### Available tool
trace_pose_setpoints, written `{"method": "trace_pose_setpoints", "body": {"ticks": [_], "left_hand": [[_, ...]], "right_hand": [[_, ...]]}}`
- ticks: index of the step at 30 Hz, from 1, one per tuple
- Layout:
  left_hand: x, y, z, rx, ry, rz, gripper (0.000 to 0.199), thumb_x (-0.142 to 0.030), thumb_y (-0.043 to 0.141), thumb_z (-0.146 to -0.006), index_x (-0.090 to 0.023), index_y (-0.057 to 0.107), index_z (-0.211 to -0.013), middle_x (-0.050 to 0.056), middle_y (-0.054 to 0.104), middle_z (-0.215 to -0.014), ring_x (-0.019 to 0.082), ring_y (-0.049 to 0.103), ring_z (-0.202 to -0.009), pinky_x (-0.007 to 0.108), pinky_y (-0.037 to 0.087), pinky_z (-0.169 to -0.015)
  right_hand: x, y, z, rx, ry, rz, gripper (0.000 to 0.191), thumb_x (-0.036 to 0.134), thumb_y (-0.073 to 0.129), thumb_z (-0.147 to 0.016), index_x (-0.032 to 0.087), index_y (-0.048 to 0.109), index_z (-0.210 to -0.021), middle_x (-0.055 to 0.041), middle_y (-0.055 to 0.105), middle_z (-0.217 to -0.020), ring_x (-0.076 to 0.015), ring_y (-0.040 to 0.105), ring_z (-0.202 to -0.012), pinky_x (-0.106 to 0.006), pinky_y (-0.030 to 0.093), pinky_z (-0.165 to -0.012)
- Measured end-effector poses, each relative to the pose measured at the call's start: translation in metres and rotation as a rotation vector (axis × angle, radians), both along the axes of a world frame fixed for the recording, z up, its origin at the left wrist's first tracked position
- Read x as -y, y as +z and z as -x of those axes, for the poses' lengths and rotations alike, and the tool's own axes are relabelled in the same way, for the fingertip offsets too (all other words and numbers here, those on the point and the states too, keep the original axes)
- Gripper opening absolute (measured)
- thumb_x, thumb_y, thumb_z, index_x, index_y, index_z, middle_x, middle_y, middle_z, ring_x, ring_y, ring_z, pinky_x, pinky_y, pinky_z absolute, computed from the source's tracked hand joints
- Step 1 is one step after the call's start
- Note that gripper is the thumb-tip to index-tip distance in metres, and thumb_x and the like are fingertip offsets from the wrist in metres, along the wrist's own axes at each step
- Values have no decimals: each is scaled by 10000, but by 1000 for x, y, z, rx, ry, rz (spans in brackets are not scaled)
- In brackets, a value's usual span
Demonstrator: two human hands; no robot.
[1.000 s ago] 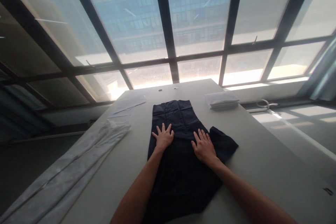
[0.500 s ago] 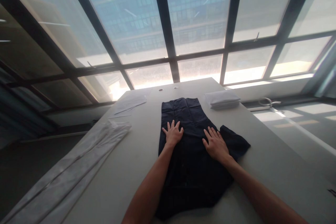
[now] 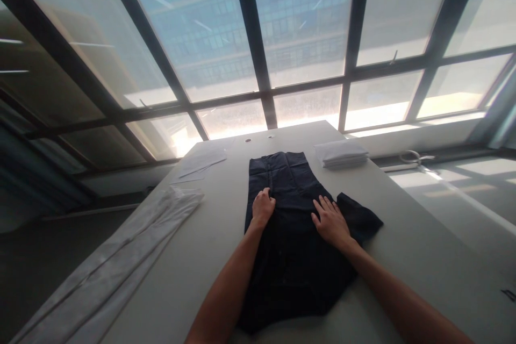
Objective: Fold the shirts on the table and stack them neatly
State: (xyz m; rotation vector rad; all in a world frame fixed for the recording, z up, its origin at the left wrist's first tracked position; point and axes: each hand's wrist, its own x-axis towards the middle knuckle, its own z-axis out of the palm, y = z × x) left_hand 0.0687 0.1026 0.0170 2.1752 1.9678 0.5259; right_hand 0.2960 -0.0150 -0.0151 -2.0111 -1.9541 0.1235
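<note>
A dark navy garment point(image 3: 294, 258) lies spread on the white table, its narrower end toward the window and one dark flap sticking out at the right. My left hand point(image 3: 263, 207) is on its left part, fingers drawn together and pinching a bit of the dark cloth. On the right part, near the flap, my right hand point(image 3: 330, 220) rests flat with its fingers stretched out.
Folded white cloths point(image 3: 342, 155) are stacked at the back right of the table point(image 3: 213, 236). White sheets point(image 3: 201, 162) lie at the back left, and a crumpled pale fabric point(image 3: 121, 258) runs along the left edge. Large windows stand behind.
My left hand was spread flat on the garment and has now closed its fingers on the cloth. My right hand has stayed almost still.
</note>
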Motion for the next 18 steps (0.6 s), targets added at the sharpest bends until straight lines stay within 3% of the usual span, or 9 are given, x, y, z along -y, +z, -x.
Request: {"method": "trace_pose_setpoints", "body": {"ticks": [4, 7, 10, 12, 14, 16, 18], "left_hand": [[-9, 11, 13, 61, -36, 61, 416, -195, 562, -921, -144, 601, -1332, 91, 746, -1026, 216, 703, -983, 283, 508, -884], [-4, 14, 18, 55, -79, 71, 430, -305, 584, -946, -143, 597, -1344, 94, 742, -1071, 211, 693, -1028, 274, 501, -924], [22, 5, 20, -52, -126, 75, 606, -442, 605, -930, -150, 516, -1454, 166, 618, -1370, 297, 566, -1288, 368, 428, -1073], [48, -7, 20, -168, -183, 92, 745, -541, 577, -924, -169, 400, -1545, 187, 405, -1577, 367, 353, -1463, 476, 325, -1159], [74, -19, 21, -247, -242, 93, 786, -577, 525, -936, -175, 329, -1583, 169, 251, -1654, 381, 177, -1531, 547, 212, -1202], [94, -26, 22, -289, -258, 57, 735, -521, 456, -977, -144, 307, -1590, 164, 220, -1665, 362, 128, -1545, 556, 161, -1216], [106, -28, 24, -297, -242, -1, 675, -443, 414, -1005, -93, 322, -1576, 180, 282, -1640, 340, 191, -1531, 512, 178, -1221]], "right_hand": [[0, 1, 0, -12, 3, 13, 583, 362, 421, -999, 106, 457, -1521, -155, 349, -1616, -279, 276, -1508, -432, 164, -1225], [-1, 1, 1, -12, 2, 11, 579, 361, 421, -999, 109, 462, -1518, -153, 353, -1615, -275, 279, -1508, -428, 165, -1225], [-1, 2, 1, -14, -3, 5, 576, 361, 423, -999, 112, 466, -1517, -154, 359, -1612, -275, 284, -1506, -427, 166, -1224], [-1, 1, 1, -12, -1, 0, 576, 357, 423, -999, 109, 465, -1517, -156, 361, -1611, -277, 288, -1504, -425, 165, -1224], [-1, 0, 2, -7, 0, -4, 578, 352, 424, -997, 107, 463, -1518, -157, 359, -1612, -280, 287, -1504, -425, 164, -1224], [-1, -1, 1, -3, -5, -1, 578, 353, 426, -995, 109, 463, -1518, -158, 358, -1612, -281, 284, -1505, -427, 164, -1224], [-1, -2, 1, 1, -8, 4, 578, 357, 424, -996, 112, 465, -1518, -158, 359, -1612, -282, 284, -1505, -429, 165, -1224]]}}
